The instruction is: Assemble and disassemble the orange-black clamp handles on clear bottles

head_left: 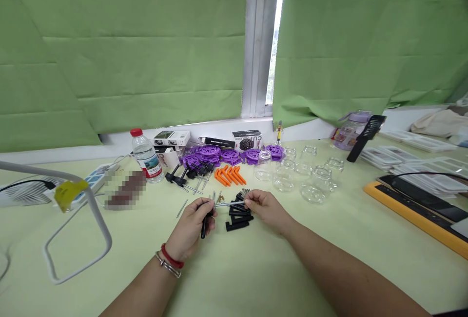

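My left hand (193,222) is closed around a black plastic handle (204,228). A thin metal rod (229,204) runs from that handle to the right, and the fingertips of my right hand (265,208) pinch its far end. Just beyond and below the rod lie several black plastic parts (237,224), with small coil springs (244,192) behind them. One loose metal rod (182,208) rests left of my left hand. Farther back are black handles with rods attached (179,180) and several orange bent pieces (229,175).
Purple wheel-like parts (210,152) lie along the back beside small boxes (247,139). Clear glass jars (316,185) stand right of centre. A water bottle (146,157) and grey bent tube (98,214) are at left. An orange-black device (417,209) sits right, near a black comb (365,137).
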`<act>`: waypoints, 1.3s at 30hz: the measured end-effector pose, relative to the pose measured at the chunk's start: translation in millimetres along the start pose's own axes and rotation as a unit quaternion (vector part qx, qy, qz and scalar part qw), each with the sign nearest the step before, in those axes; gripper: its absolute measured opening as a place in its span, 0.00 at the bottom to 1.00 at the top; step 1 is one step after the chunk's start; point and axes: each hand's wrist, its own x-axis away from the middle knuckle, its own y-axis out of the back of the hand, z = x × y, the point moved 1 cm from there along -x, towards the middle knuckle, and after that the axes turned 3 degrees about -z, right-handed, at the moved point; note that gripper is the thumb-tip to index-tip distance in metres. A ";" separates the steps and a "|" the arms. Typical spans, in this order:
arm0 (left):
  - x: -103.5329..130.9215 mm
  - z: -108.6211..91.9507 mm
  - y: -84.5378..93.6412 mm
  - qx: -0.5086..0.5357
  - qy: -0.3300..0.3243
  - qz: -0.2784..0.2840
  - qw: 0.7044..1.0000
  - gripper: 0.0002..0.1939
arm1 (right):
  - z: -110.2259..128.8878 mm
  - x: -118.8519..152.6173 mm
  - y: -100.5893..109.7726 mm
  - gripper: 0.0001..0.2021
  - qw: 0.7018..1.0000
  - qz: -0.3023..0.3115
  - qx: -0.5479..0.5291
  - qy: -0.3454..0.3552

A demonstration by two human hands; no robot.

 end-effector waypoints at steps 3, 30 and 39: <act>0.6 -0.5 -0.6 -0.002 -0.003 -0.002 1.000 0.15 | 1.4 0.3 0.3 0.13 1.000 0.003 0.017 0.013; -1.1 0.8 3.9 -0.010 -0.033 -0.002 0.999 0.15 | -1.1 2.0 -5.0 0.19 0.997 0.003 -0.043 -0.057; -1.3 4.6 6.8 -0.007 -0.029 -0.001 1.000 0.14 | 0.6 1.4 -4.2 0.13 0.997 0.002 -0.071 -0.001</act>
